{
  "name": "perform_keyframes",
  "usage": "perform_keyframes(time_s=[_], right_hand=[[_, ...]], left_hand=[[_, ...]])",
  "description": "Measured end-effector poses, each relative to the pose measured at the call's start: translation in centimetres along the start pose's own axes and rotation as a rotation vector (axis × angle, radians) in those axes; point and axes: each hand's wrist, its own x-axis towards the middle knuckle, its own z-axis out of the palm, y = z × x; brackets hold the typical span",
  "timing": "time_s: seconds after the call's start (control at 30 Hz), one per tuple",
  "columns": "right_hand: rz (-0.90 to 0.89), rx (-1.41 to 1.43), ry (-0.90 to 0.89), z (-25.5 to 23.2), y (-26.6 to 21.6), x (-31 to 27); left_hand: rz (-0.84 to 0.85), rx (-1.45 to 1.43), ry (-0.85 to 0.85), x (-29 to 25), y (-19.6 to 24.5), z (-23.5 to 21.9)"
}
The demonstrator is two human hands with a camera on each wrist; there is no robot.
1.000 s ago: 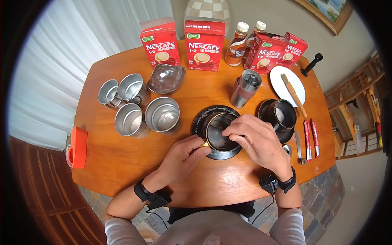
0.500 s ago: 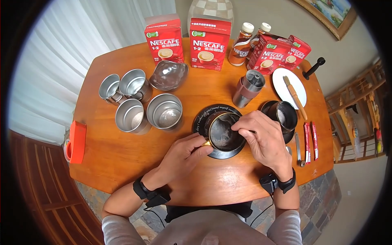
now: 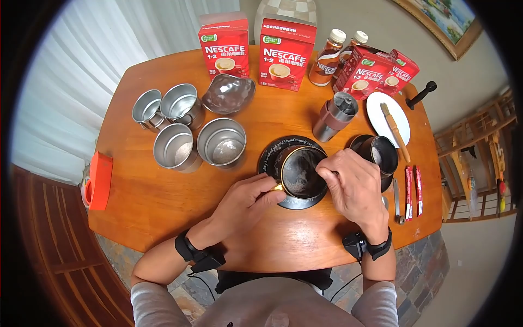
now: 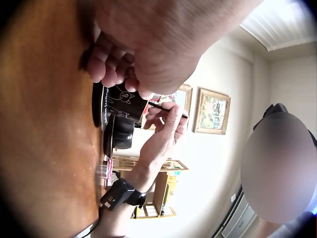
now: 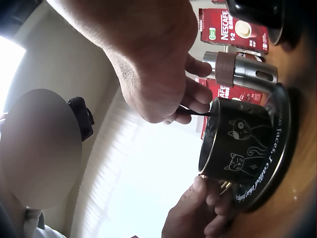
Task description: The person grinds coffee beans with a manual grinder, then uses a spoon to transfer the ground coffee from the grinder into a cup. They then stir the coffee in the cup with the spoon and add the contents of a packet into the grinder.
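A black cup with white cat drawings and a gold rim stands on a black saucer with white lettering. The person's left hand pinches the cup's gold handle from the left. Over the cup's right rim, the right hand grips a thin dark utensil that slants down into the cup; its lower end is hidden. Dark liquid with pale froth shows inside the cup.
Steel mugs stand at left, near a wavy dish. Behind are Nescafe boxes, bottles and a steel grinder. At right are a second black cup, a brush on a white plate, and red sachets.
The right hand's fingers have moved from over the middle of the cup to its right rim. The left hand keeps its hold on the handle. The head view has shifted slightly.
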Motion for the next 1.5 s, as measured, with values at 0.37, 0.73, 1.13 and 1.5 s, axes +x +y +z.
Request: perform_keyframes(time_s=[0.37,0.73,1.13,1.5], right_hand=[[-0.013,0.000,-0.018,0.4,-0.2,0.1],[0.029,0.127,0.010,0.5,0.1,-0.3],[0.064,0.098,0.052,0.2,0.3,-0.3],[0.116,0.120,0.117,0.4,0.0,-0.2]], left_hand=[[-0.004,0.048,0.026,-0.1,0.2,0.1],[0.084,0.120,0.054,-0.1,0.3,0.1],[0.087,0.099,0.041,0.0,-0.1,0.2],[0.049,0.111,0.034,-0.1,0.0,0.1]])
